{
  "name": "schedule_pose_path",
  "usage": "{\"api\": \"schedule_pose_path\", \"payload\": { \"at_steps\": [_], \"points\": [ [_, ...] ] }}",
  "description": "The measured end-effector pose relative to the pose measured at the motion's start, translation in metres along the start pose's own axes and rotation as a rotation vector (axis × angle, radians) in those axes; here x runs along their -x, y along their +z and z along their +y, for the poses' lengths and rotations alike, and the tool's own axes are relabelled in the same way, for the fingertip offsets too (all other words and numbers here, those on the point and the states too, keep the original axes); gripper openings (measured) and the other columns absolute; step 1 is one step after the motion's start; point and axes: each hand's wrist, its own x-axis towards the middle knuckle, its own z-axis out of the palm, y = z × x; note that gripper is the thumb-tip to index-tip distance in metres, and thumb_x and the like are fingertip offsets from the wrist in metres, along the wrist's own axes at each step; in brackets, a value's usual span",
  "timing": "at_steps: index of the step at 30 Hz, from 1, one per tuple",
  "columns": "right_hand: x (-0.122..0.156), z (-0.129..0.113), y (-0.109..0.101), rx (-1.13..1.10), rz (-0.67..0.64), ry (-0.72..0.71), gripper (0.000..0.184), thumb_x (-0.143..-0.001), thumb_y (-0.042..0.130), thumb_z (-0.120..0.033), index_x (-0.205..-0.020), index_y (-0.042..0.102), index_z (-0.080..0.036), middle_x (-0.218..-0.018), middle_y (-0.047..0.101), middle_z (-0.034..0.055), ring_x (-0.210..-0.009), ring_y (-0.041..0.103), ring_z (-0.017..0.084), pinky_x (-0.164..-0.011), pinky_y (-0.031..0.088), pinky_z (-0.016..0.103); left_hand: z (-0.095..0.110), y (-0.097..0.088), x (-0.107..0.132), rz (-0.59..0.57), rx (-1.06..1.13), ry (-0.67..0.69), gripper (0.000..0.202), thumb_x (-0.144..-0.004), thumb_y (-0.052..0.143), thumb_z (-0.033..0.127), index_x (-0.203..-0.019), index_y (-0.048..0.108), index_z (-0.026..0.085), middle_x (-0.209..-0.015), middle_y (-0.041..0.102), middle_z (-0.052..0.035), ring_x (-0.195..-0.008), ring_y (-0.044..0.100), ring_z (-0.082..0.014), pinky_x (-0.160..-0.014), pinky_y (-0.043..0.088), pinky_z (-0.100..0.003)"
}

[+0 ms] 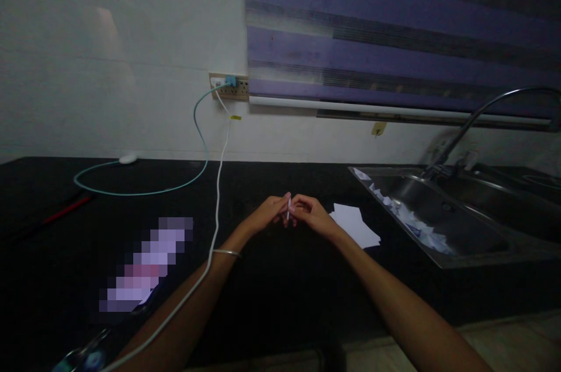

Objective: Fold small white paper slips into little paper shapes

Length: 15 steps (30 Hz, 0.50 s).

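Observation:
Over the black counter, my left hand [270,212] and my right hand [309,212] meet fingertip to fingertip. Between them, pinched by both, is a small piece of white paper [288,208], seen nearly edge-on as a thin strip. My fingers cover most of it, so its full shape is hidden. Just right of my right hand lies a loose stack of white paper sheets [356,225]. Several folded white paper pieces [421,230] lie along the left rim of the steel sink.
A double sink [438,197] with a curved tap [475,112] stands at the right. A white cable [218,185] runs from the wall socket [239,89] across my left forearm. A teal cable [131,193] loops on the counter [263,302]. A blurred-out screen [149,264] lies at left.

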Motion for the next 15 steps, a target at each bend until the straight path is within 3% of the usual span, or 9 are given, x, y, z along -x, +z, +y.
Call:
{"api": "schedule_pose_path", "payload": {
  "at_steps": [3, 9, 15],
  "points": [
    [0.0001, 0.0008, 0.0002, -0.005, -0.023, -0.005, 0.03, -0.081, 0.071, -0.044, -0.084, 0.058, -0.017, -0.074, 0.069, 0.0029, -0.064, 0.064, 0.014, -0.058, 0.047, 0.026, 0.0001, -0.0006, -0.0023, 0.004, 0.008, -0.028, 0.071, -0.091, 0.029, 0.07, -0.063, 0.06, 0.013, -0.055, 0.061, -0.0049, -0.046, 0.049, -0.0091, -0.046, 0.03, -0.022],
    [0.0019, -0.0018, 0.0001, -0.008, -0.033, 0.002, 0.029, -0.082, 0.07, -0.045, -0.084, 0.058, -0.018, -0.077, 0.069, 0.0034, -0.071, 0.065, 0.016, -0.061, 0.047, 0.027, -0.0056, -0.0029, -0.006, -0.01, 0.16, 0.013, 0.054, -0.088, 0.046, 0.063, -0.076, 0.06, 0.013, -0.06, 0.063, -0.0031, -0.048, 0.053, -0.0088, -0.045, 0.029, -0.021],
    [0.0035, -0.0024, -0.0001, 0.003, -0.033, 0.029, 0.028, -0.082, 0.07, -0.044, -0.085, 0.06, -0.018, -0.078, 0.07, 0.004, -0.073, 0.065, 0.016, -0.063, 0.048, 0.028, -0.0059, -0.0012, -0.004, -0.014, 0.282, 0.008, 0.044, -0.085, 0.056, 0.058, -0.076, 0.053, 0.015, -0.054, 0.058, 0.0012, -0.045, 0.052, -0.008, -0.043, 0.025, -0.019]
  ]
}}
